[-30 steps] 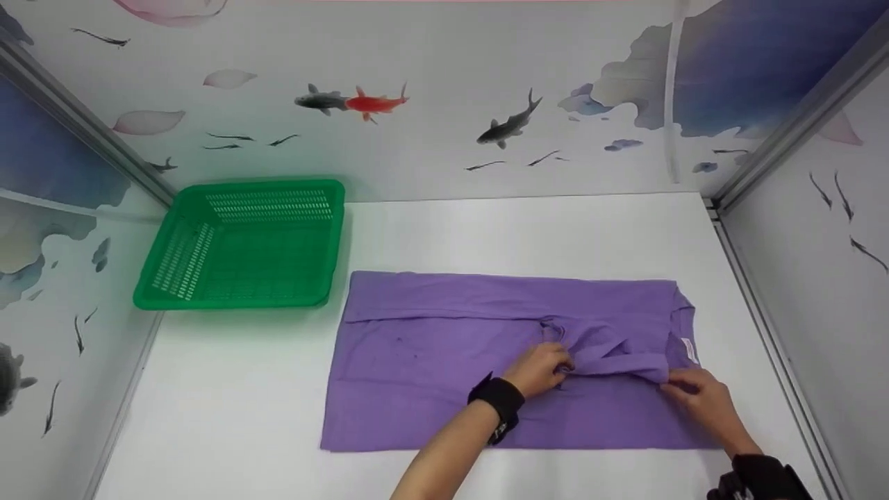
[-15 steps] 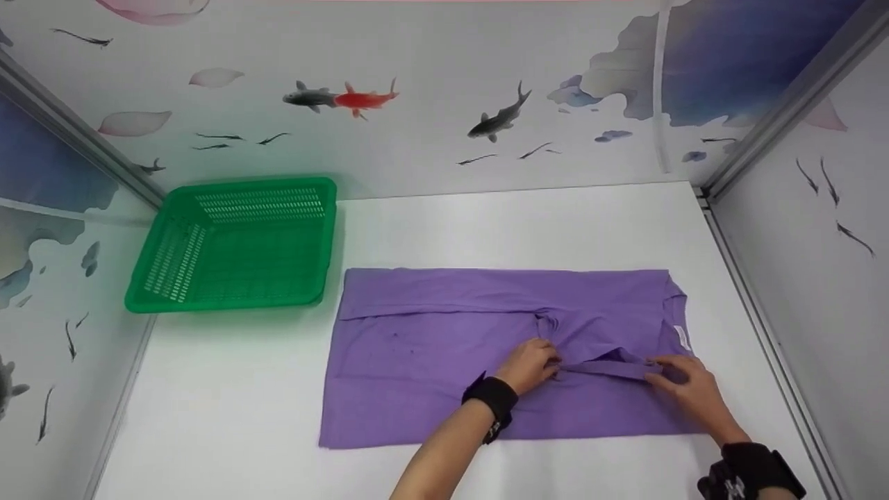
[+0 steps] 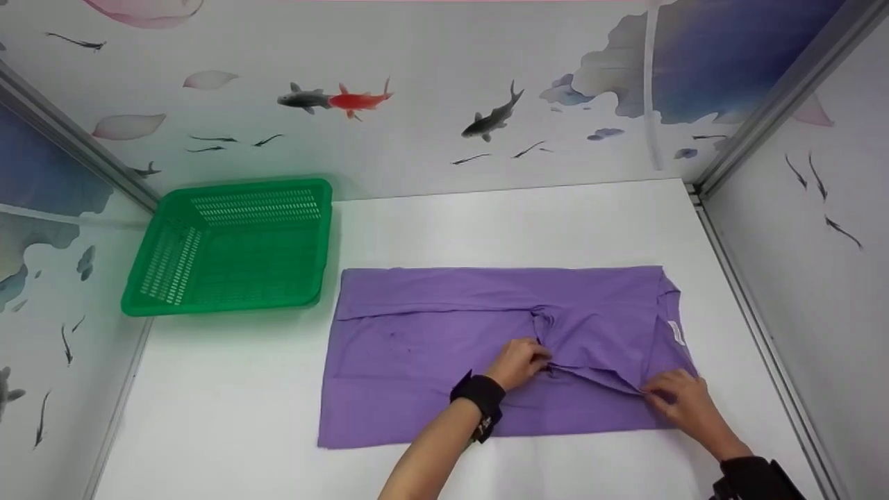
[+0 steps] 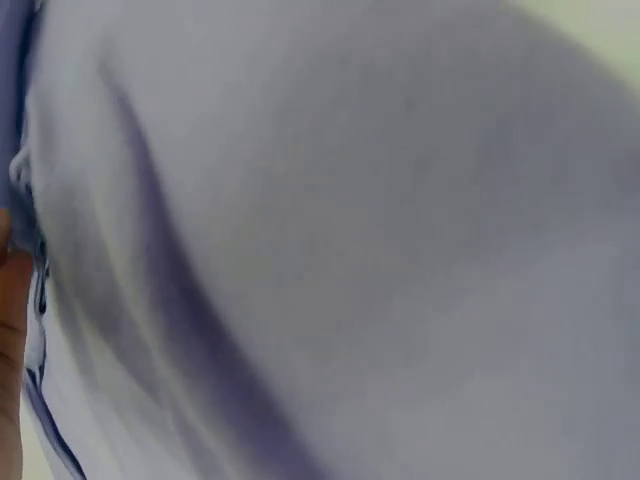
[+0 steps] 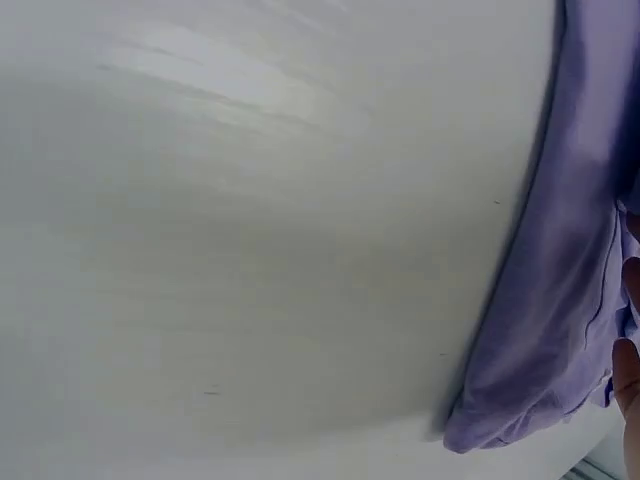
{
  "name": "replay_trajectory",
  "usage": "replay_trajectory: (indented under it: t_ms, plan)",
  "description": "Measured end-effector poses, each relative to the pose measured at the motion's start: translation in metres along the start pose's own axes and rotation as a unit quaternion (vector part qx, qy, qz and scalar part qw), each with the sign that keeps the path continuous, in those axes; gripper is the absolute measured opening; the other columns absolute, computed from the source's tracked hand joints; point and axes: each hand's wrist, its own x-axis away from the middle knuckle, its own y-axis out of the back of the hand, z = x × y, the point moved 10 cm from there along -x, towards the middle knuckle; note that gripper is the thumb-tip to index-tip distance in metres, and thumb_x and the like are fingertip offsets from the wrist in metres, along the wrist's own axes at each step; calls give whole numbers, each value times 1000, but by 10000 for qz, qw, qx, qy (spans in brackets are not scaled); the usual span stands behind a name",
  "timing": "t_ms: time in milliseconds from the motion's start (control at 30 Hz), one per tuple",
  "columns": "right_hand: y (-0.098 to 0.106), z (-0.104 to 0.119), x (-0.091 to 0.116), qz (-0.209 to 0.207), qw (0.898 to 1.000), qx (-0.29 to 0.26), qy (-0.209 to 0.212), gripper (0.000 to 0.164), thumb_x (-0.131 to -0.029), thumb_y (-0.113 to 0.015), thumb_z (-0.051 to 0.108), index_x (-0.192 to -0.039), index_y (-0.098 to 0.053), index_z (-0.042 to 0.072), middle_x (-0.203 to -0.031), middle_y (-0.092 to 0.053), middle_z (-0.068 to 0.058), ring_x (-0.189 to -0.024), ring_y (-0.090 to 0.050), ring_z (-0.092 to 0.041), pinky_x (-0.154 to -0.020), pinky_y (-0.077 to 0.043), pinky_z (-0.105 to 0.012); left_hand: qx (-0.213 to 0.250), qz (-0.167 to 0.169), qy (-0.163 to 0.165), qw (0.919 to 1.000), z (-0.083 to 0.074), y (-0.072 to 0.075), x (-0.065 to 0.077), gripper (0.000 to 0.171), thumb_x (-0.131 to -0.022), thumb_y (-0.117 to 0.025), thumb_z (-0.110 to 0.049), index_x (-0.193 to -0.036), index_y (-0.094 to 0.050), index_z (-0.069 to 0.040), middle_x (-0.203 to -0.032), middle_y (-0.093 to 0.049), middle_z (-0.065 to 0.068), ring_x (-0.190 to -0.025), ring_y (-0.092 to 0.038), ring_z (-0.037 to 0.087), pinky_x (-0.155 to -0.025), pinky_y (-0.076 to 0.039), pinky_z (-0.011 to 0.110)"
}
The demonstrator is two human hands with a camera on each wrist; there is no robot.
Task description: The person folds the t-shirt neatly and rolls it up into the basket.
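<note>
A purple shirt [image 3: 424,389] lies folded lengthwise on the white table, its neckline with a white label [image 3: 676,332] at the right end. Over its middle, my left hand [image 3: 517,364] pinches a bunched bit of the sleeve. Toward the lower right, my right hand [image 3: 684,405] pinches the folded edge near the collar, and that edge runs taut between both hands. Blurred purple shirt cloth [image 4: 380,250] fills most of the left wrist view, with part of a finger [image 4: 10,370] at the left. In the right wrist view, fingertips [image 5: 627,370] touch the shirt [image 5: 540,300].
A green plastic basket [image 3: 323,243] stands at the back left of the white table [image 3: 229,410]. Printed panels with fish form a back wall [image 3: 430,83] and side walls, joined by metal corner rails [image 3: 771,118].
My right hand has shifted its hold along the shirt's upper layer, turned the raised strip down and drawn the edge toward the near side. My left hand keeps its pinch at nearly the same spot.
</note>
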Motion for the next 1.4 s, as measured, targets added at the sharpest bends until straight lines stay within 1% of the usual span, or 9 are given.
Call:
replay_trajectory:
  t_ms: [200, 367, 533, 667, 833, 967, 1133, 1233, 1400]
  plan:
    - [-6, 17, 8, 92, 9967, 583, 559, 29, -48, -80, -2, -68, -67, 13, -75, -61, 0, -74, -51, -21, -59, -31, -35, 217, -211, 96, 9995, 7, 7, 9, 16, -82, -63, -5, -95, -71, -9, -85, -65, 2, -80, -59, 10, -72, -43, 13]
    - [-18, 32, 14, 344, 9885, 1070, 1007, 22, -54, -76, 1, -71, -68, 10, -80, -59, -3, -77, -51, -22, -61, -33, -38, -715, -35, 26, 9974, 5, -2, 16, 18, -82, -62, -8, -96, -72, -14, -84, -61, 0, -82, -57, 12, -75, -44, 18]
    - [-21, 33, 20, 498, 9909, 982, 778, 22, -58, -68, 2, -80, -70, 5, -86, -59, -6, -81, -52, -26, -63, -34, -42, -1651, 104, -122, 9861, 3, -6, 19, 19, -84, -62, -14, -98, -72, -20, -87, -61, -2, -84, -55, 13, -76, -43, 21]
    - [-18, 27, 24, 453, 9963, 710, 181, 26, -61, -63, -1, -85, -71, 5, -90, -59, -7, -84, -51, -28, -63, -32, -41, -1549, 234, -90, 9876, 4, -1, 23, 22, -84, -61, -15, -102, -71, -23, -87, -59, 0, -82, -50, 14, -73, -41, 21]
    - [-8, 17, 26, 55, 9942, 385, -1002, 25, -66, -59, -7, -85, -71, 3, -92, -60, -12, -87, -49, -32, -61, -29, -42, -1087, 337, 215, 9933, 14, 17, 32, 22, -86, -60, -18, -105, -69, -22, -96, -58, 1, -88, -49, 15, -77, -40, 24]
    - [-5, 17, 28, -118, 9766, 402, -2109, 26, -71, -59, -4, -96, -66, -2, -100, -57, -20, -95, -44, -40, -67, -32, -55, -1118, 270, 553, 9918, 41, 42, 48, 25, -85, -61, -23, -110, -66, -20, -111, -56, 1, -105, -47, 18, -82, -39, 33]
    - [-23, 30, 37, 75, 9388, 224, -3437, 41, -81, -56, 8, -118, -48, -9, -120, -40, -31, -110, -30, -50, -78, -28, -66, -1448, 395, 1067, 9829, 92, 73, 77, 47, -81, -65, -34, -124, -55, -18, -135, -41, 6, -126, -33, 27, -95, -32, 52]
    - [-41, 49, 37, 24, 9254, 69, -3788, 50, -83, -56, 12, -125, -39, -11, -127, -29, -37, -115, -23, -54, -82, -25, -68, -1529, 482, 1370, 9775, 119, 89, 92, 62, -77, -68, -39, -131, -47, -17, -142, -32, 8, -132, -24, 32, -96, -23, 62]
    - [-77, 81, 17, 49, 9263, -228, -3761, 68, -82, -62, 19, -134, -28, -10, -135, -14, -40, -123, -12, -56, -92, -16, -68, -1614, 513, 1711, 9706, 146, 109, 102, 77, -72, -71, -42, -136, -39, -13, -145, -27, 11, -133, -19, 35, -95, -17, 67]
